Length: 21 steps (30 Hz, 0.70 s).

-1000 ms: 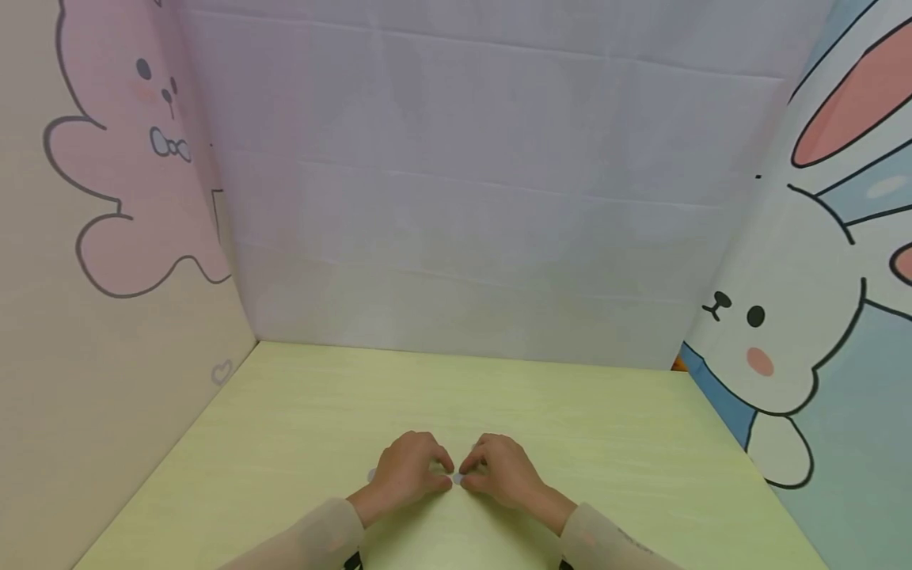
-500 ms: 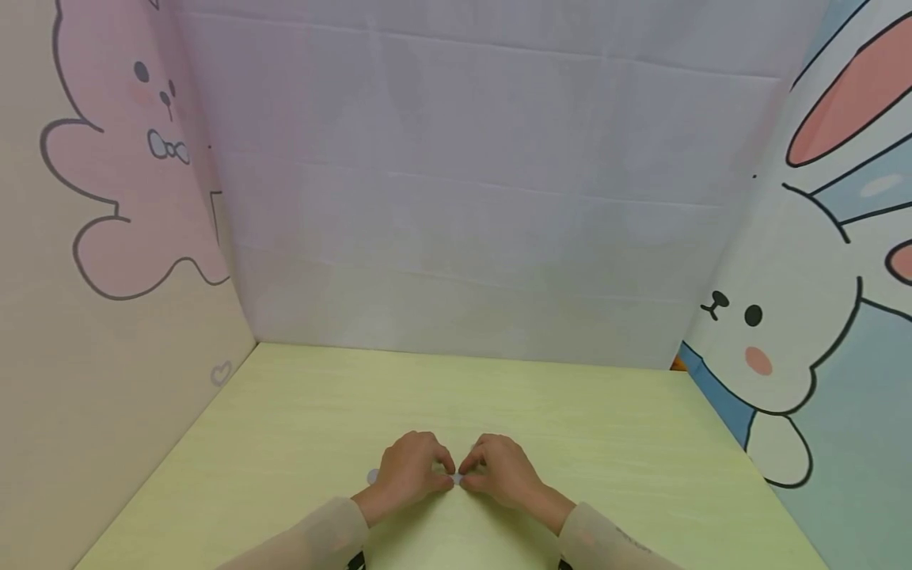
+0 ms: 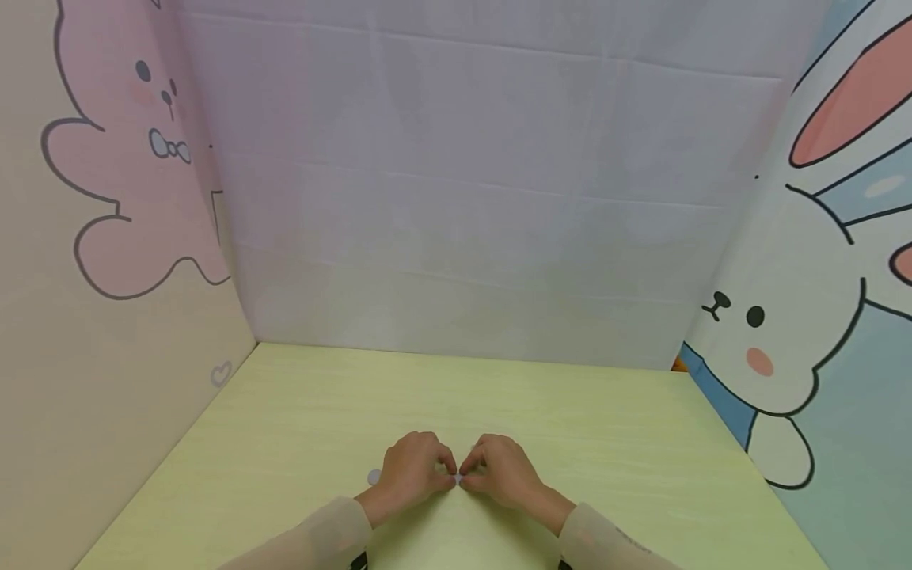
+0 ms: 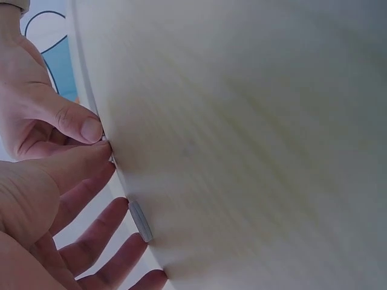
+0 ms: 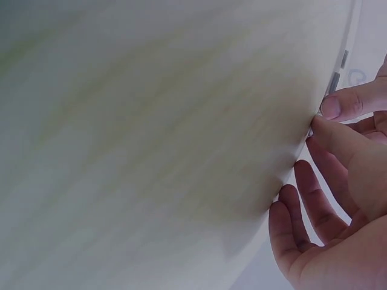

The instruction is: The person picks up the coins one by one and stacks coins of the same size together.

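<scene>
Both hands meet at the tabletop, their fingertips almost touching around a small flat grey piece [image 3: 458, 480]. My left hand [image 3: 412, 465] pinches its left side between thumb and index finger. From the other side, the thumb and index finger of my right hand [image 3: 503, 472] pinch it too. The fingertips cover most of the piece, and its exact kind is hidden. Beside the left hand lies a round grey disc [image 3: 374, 476]. In the left wrist view, a grey disc [image 4: 140, 222] lies flat by the left hand's other fingers, which touch the table.
The pale yellow-green table [image 3: 456, 404] reaches back to a white cloth wall [image 3: 456, 198]. A left panel with a pink bear [image 3: 142, 182] and a right panel with a white rabbit [image 3: 798, 340] flank it. In the right wrist view, grey discs [image 5: 334, 83] lie beyond the fingertips.
My left hand has edged slightly right, narrowing the gap between the fingertips, so less of the grey piece shows. More of the disc beside the left hand is visible. The right hand stays put.
</scene>
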Available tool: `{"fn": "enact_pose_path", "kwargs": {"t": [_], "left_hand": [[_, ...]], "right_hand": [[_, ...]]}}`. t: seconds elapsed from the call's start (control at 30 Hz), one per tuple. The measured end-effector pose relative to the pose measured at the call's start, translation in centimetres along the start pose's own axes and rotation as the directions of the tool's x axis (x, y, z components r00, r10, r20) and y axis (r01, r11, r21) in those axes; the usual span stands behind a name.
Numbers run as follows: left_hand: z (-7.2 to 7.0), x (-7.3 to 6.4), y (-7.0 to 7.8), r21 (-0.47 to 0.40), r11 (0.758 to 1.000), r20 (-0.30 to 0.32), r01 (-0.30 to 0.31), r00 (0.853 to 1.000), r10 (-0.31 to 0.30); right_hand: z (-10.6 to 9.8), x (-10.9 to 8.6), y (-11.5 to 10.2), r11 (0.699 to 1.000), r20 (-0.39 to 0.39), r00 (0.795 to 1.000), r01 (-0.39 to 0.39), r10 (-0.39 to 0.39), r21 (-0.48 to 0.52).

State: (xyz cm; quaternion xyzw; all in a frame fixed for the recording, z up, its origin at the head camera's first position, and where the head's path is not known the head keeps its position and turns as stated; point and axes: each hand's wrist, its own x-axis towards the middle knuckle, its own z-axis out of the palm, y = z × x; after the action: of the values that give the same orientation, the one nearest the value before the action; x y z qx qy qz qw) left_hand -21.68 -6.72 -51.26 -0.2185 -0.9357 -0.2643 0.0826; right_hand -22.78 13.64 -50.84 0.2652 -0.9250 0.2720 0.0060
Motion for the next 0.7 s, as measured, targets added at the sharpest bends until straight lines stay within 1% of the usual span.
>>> {"fn": "enact_pose_path", "kwargs": {"t": [0.2, 0.33, 0.43, 0.57, 0.7], "left_hand": [[0.0, 0.1, 0.0, 0.005, 1.0, -0.012, -0.005, 1.0, 0.005], [0.1, 0.2, 0.0, -0.004, 1.0, -0.016, -0.004, 1.0, 0.004], [0.2, 0.2, 0.0, -0.008, 1.0, -0.016, -0.005, 1.0, 0.005], [0.3, 0.2, 0.0, -0.001, 1.0, -0.009, -0.001, 1.0, 0.001], [0.1, 0.1, 0.0, 0.011, 1.0, -0.01, 0.01, 1.0, -0.009]], "right_hand": [[-0.2, 0.0, 0.0, 1.0, 0.008, 1.0, 0.019, -0.019, 0.005], [-0.7, -0.1, 0.3, 0.999, -0.02, 0.999, 0.043, -0.043, 0.015], [-1.2, -0.3, 0.8, 0.999, -0.057, 0.998, 0.02, -0.018, 0.03], [-1.9, -0.3, 1.7, 0.999, -0.08, 0.996, -0.036, 0.038, 0.026], [-2.2, -0.1, 2.4, 0.999, -0.088, 0.995, -0.045, 0.045, 0.0]]}}
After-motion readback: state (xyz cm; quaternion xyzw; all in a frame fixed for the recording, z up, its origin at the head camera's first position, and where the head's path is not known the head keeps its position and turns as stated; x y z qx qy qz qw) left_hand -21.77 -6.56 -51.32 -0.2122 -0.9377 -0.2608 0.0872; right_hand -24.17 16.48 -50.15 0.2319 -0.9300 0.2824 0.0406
